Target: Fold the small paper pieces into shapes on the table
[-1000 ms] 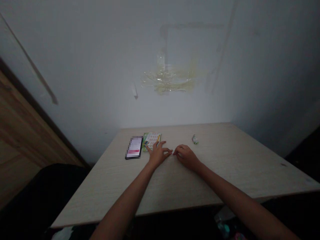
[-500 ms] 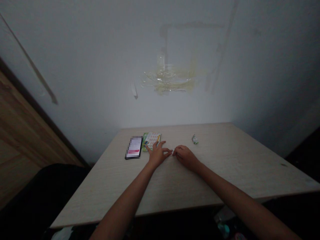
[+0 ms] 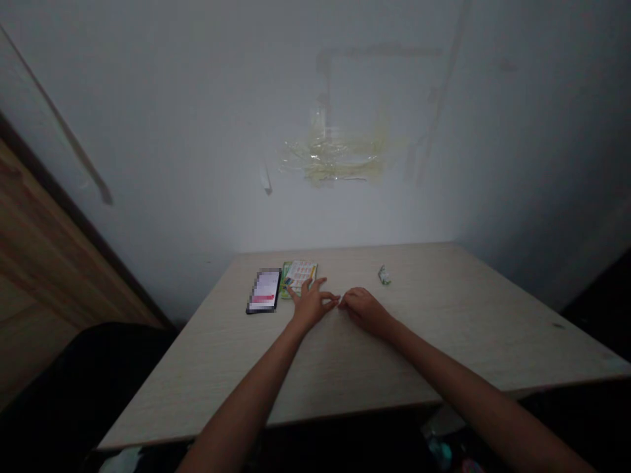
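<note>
My left hand [image 3: 310,307] rests over the table, thumb and index finger pinched at a tiny pale thing, its other fingers spread. Right beside it, my right hand [image 3: 365,309] is closed, its fingertips pinching at the same spot. What lies between the two sets of fingertips is too small to name. Just behind my left hand lies a green and white printed packet [image 3: 300,272], its near part covered by the fingers. A smartphone [image 3: 265,290] with a lit screen lies left of the packet.
A small crumpled wrapper [image 3: 384,275] lies on the pale wooden table [image 3: 473,315], beyond my right hand. Behind the table rises a grey wall with peeling clear tape [image 3: 340,157]. At the left stand wooden boards [image 3: 44,263] and a dark rounded shape [image 3: 108,374].
Both hands stay in nearly the same place. The right fingertips have shifted slightly towards the left hand's pinch. The phone, packet and wrapper have not moved.
</note>
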`<state>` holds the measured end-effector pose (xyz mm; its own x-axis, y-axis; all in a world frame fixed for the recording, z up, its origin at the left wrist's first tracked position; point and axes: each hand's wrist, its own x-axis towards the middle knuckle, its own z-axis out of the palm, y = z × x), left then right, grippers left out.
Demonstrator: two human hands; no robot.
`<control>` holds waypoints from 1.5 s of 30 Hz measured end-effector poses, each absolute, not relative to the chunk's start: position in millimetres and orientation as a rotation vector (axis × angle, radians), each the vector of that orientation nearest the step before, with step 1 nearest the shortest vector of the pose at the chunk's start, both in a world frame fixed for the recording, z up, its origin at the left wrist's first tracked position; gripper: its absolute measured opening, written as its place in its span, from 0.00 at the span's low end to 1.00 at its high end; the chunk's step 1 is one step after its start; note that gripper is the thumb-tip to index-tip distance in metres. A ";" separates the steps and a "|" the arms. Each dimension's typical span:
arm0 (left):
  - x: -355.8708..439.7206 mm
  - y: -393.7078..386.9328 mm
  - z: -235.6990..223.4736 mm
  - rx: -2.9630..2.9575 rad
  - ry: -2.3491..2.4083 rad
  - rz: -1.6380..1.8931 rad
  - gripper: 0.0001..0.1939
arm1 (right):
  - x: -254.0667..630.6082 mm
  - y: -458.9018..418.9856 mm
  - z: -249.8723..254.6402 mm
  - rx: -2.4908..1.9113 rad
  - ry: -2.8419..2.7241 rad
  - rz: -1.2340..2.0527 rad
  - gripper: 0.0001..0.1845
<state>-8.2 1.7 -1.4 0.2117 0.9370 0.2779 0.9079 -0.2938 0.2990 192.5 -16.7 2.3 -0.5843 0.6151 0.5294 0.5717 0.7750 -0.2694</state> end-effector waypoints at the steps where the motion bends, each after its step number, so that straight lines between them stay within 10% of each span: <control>1: -8.2 1.4 -1.1 2.392 1.819 0.632 0.08 | 192.8 -17.0 1.9 -0.886 -2.333 0.096 0.11; 45: -5.3 -3.1 9.9 2.381 1.817 0.513 0.12 | 194.6 -14.4 0.1 -1.259 -2.207 -0.155 0.08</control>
<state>-5.3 -3.1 9.9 0.2297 0.9520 0.2026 0.9173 -0.2813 0.2817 194.6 -14.4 0.1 -0.3807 0.7493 0.5420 0.8177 0.5464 -0.1812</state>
